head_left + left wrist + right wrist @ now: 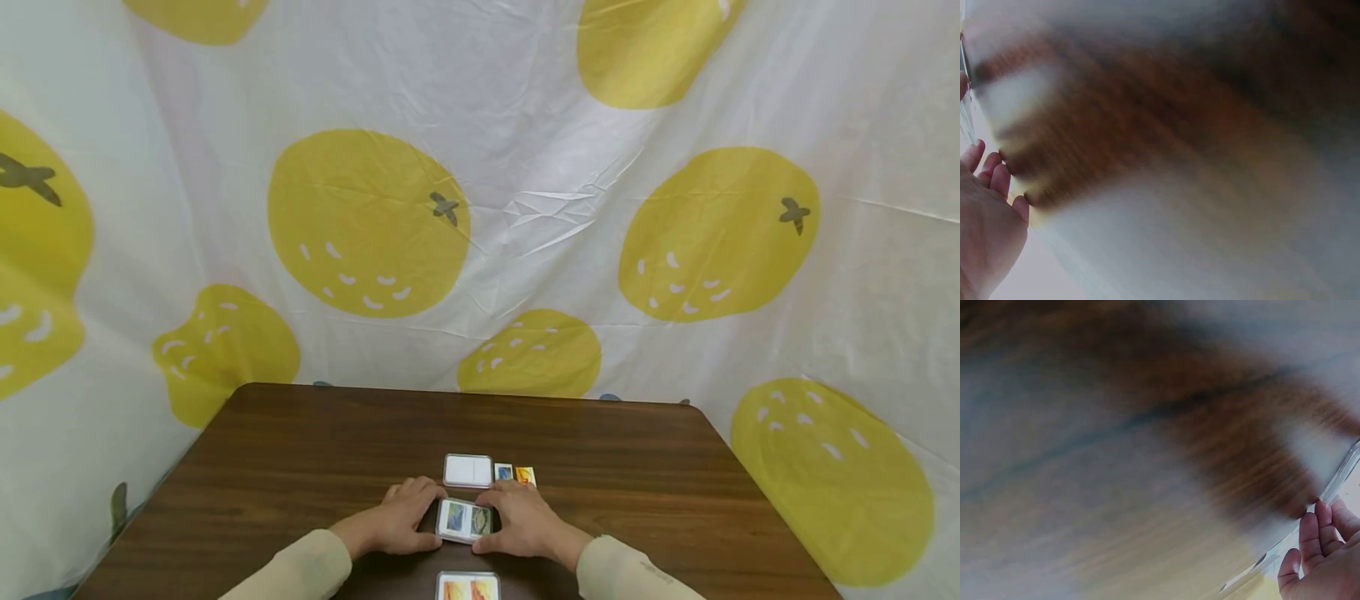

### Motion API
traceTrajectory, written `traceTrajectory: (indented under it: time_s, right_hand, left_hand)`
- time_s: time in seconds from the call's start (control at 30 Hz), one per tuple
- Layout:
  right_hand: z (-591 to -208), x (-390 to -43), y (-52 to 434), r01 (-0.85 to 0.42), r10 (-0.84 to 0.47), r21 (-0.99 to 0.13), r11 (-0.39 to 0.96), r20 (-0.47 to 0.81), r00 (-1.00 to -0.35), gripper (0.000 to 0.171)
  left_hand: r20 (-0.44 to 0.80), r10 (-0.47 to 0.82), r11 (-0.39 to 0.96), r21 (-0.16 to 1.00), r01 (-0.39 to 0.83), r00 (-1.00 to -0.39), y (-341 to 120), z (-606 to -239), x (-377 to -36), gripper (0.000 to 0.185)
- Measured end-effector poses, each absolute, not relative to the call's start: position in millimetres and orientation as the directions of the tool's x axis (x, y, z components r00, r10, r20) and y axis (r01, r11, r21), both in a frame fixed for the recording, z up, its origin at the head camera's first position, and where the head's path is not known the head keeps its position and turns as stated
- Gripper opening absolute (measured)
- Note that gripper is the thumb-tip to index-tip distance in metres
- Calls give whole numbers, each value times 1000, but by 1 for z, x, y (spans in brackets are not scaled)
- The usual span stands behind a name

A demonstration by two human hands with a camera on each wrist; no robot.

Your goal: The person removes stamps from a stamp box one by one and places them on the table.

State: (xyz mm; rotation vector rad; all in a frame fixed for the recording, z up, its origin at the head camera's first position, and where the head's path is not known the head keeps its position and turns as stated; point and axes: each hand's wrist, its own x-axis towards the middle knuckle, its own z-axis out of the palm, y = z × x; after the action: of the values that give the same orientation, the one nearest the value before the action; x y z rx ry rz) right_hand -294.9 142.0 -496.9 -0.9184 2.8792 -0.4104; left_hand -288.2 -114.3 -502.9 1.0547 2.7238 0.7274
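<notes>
In the head view, a small clear plastic case (455,517) with two stamp-like pictures in it sits slightly turned near the front of the table. My left hand (401,517) holds its left side, index finger at the far corner and thumb at the near one. On the right side, my right hand (521,518) grips it likewise between thumb and fingers. Another clear case (468,471) with a white inside lies just beyond. Two loose stamp-like pieces, one blue (503,472) and one orange (527,476), lie beside that case, close to the right fingers.
A third clear case (467,587) with two orange pictures lies nearer me, cut off by the frame's bottom. All rest on a dark brown wooden table (300,450). Behind it hangs a white cloth (517,258) printed with yellow fruit.
</notes>
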Motion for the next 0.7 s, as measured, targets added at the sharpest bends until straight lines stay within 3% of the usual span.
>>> traceTrajectory:
  time_s: [0.7]
  right_hand:
    - [-493, -293, 141, -572, -594, -242, 783, -18, -805, 60]
  left_hand:
    - [74, 637, 668, 442, 598, -767, -109, -505, -284, 50]
